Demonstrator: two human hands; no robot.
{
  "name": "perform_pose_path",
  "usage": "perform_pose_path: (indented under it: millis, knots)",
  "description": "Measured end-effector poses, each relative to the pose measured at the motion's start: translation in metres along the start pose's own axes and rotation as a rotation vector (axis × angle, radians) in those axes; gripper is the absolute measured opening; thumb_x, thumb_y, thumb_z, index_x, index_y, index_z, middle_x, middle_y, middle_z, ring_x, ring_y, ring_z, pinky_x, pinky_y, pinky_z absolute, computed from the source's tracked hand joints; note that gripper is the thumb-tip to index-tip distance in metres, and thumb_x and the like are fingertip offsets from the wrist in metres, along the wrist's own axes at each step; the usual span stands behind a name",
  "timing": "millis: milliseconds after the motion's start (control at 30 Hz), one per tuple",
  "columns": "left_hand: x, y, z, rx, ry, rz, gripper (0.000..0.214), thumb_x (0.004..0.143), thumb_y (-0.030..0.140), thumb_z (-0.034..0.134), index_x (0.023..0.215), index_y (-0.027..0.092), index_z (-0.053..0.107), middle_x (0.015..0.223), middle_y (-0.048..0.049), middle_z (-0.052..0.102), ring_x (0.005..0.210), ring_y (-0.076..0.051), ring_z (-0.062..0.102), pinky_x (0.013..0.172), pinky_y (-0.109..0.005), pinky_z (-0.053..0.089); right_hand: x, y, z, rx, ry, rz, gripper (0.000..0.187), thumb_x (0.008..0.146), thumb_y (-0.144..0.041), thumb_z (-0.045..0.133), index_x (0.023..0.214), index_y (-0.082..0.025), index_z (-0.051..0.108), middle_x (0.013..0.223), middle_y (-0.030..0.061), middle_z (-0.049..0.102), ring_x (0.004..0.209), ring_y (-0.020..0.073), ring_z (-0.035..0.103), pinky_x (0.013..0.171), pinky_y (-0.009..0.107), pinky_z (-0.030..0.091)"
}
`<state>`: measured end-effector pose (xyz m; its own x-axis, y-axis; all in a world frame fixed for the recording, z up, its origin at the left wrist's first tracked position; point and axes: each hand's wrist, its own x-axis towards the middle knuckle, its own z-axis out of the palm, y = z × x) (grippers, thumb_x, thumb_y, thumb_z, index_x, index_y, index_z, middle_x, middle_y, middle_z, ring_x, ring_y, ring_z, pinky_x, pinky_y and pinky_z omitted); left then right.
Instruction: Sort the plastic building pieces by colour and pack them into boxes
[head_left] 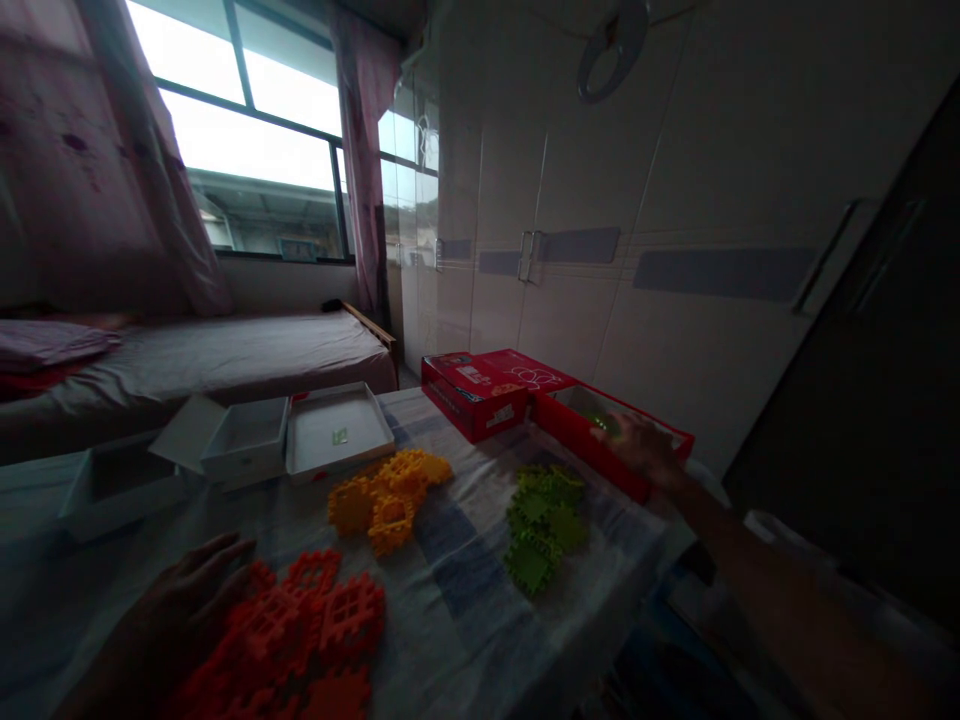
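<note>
My left hand [176, 610] lies flat with fingers stretched out at the left edge of a pile of red-orange waffle-block pieces [307, 630] on the cloth-covered table [457, 600]. My right hand [637, 445] reaches over the rim of an open red box [592, 440] at the table's far right; its fingers are curled, and a green piece shows by the fingertips. A heap of yellow-orange pieces [390, 495] sits mid-table and a heap of green pieces [540, 525] lies just left of my right forearm.
A closed red box lid [480, 390] lies beside the open box. White shallow trays [337, 430] and white boxes [247, 440] stand at the table's far left. A bed [195, 360] is under the window; wardrobe doors [600, 250] rise behind the table.
</note>
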<state>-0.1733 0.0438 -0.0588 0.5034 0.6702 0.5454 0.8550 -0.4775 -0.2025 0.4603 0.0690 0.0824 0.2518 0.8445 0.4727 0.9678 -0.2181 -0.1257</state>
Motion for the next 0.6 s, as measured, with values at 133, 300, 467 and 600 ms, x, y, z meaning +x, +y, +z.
perform_pose_path:
  millis: [133,300,467,600]
  knots:
    - [0.004,0.002,-0.003,0.011,-0.019,0.04,0.034,0.078,0.017,0.041,0.09,0.027,0.072,0.107,-0.0047,0.068,0.107,-0.021,0.059,0.084,-0.029,0.052,-0.025,-0.002,0.005,-0.164,-0.118,-0.063,0.04,0.085,-0.039,0.041,0.114,-0.016,0.056,0.093,0.0167,0.067,0.084,0.0316,0.064,0.072,0.047,0.045]
    - [0.003,0.002,-0.004,0.038,0.011,0.048,0.031,0.078,0.018,0.044,0.089,0.027,0.071,0.107,-0.0038,0.068,0.108,-0.021,0.058,0.086,-0.027,0.05,-0.022,0.013,0.01,-0.239,-0.094,-0.036,0.034,0.087,-0.03,0.038,0.112,-0.018,0.057,0.085,0.0143,0.069,0.078,0.0277,0.066,0.064,0.038,0.046]
    - [0.004,0.003,-0.006,-0.003,0.001,-0.008,0.031,0.08,0.023,0.042,0.093,0.026,0.07,0.107,-0.0035,0.068,0.106,-0.019,0.059,0.084,-0.025,0.051,-0.02,0.023,0.011,-0.24,-0.066,-0.064,0.037,0.087,-0.03,0.037,0.117,-0.017,0.055,0.087,0.015,0.068,0.078,0.0283,0.064,0.068,0.041,0.045]
    - [0.003,0.005,-0.006,0.037,0.009,0.053,0.035,0.083,0.019,0.037,0.093,0.022,0.071,0.109,-0.0071,0.067,0.109,-0.022,0.057,0.085,-0.028,0.05,-0.027,0.008,0.006,-0.128,0.14,-0.165,0.043,0.086,-0.035,0.042,0.123,-0.015,0.05,0.114,0.017,0.059,0.101,0.0316,0.055,0.083,0.047,0.041]
